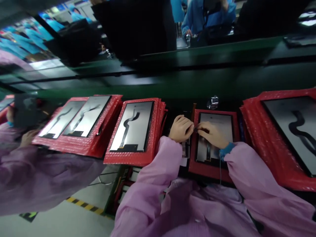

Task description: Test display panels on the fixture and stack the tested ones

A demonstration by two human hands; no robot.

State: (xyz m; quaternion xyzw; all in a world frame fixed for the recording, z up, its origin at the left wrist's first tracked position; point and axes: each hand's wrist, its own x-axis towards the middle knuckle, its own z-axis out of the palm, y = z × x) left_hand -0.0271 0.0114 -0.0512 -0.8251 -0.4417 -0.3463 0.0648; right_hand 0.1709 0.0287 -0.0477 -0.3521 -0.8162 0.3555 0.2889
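Observation:
A display panel (225, 125) with a grey back lies on a red pad (204, 168) in front of me. Over its left edge, my left hand (181, 128) has curled fingers; whatever they grip is too small to make out. My right hand (213, 134), with a blue band at the wrist, reaches over the panel. Its thumb and fingers pinch at a small dark piece near my left fingertips, which I cannot identify. A dark strip with a gold end runs down the panel below my right hand.
Red bubble-wrap stacks carry panels with black flex cables: one (107, 157) left of my arm, another (274, 154) at the right, a double one (74, 149) farther left. A co-worker's hand (28, 137) is beside that. A green rail (197, 82) crosses behind.

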